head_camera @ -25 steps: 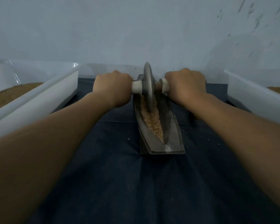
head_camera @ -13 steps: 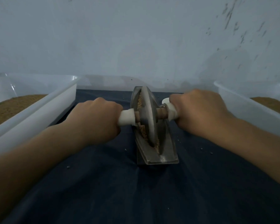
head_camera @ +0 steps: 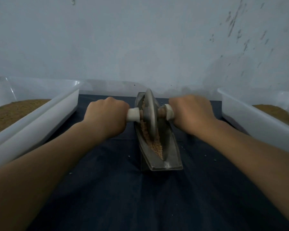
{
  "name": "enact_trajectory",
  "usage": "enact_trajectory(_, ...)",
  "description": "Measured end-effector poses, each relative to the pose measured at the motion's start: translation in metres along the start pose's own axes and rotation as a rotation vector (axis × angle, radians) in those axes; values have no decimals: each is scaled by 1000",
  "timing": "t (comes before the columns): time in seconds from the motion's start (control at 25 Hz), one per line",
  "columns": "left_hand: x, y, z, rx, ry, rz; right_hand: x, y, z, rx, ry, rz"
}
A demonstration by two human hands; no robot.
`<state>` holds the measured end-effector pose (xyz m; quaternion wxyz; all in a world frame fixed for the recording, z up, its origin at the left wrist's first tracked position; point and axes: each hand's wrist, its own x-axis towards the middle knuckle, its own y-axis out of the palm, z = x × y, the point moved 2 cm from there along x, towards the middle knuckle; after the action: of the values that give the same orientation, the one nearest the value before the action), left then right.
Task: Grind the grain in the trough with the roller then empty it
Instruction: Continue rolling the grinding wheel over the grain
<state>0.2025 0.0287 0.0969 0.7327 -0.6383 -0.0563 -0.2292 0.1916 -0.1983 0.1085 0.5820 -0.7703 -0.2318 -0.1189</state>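
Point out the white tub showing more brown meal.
The white plastic tub on the left: a broad bed of brown meal shows; the right tub shows only a narrow wedge.

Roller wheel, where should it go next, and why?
Probably roll it toward you. The left hand and right hand grip the roller by its handles; it sits in the far half of the trough, while grain lies in the near half.

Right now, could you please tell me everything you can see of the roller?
The roller is a thin grey disc, seemingly metal, standing on edge in the far half of the trough, its lower rim in the grain. A brownish axle runs through its centre and ends in white handles. The left hand grips one, the right hand the other.
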Motion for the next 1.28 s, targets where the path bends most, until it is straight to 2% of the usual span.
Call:
enact_trajectory(0.12,-23,-11,2,54,97,-126,-38,-13,-12,17,-38,-106)
enact_trajectory(0.24,-15,-13,-1,186,131,-255,-41,-3,-14,76,16,-176)
enact_trajectory(0.36,21,2,-6,197,73,-180,-4,27,-8,73,122,-46)
enact_trajectory(0.56,54,7,-3,123,20,-51,33,36,-2,80,123,-16)
enact_trajectory(0.76,1,-9,-6,122,85,-91,-20,7,-6,54,36,-48)
enact_trajectory(0.96,-18,-24,-6,161,174,-267,-60,-12,-20,113,-15,-167)
enact_trajectory(1.08,10,-3,-7,177,95,-173,-26,10,-11,-3,59,-102)
enact_trajectory(1.2,43,12,-6,123,5,-75,25,29,-2,23,114,-13)
enact_trajectory(1.28,53,13,-4,75,-21,-29,42,29,1,22,109,-22)
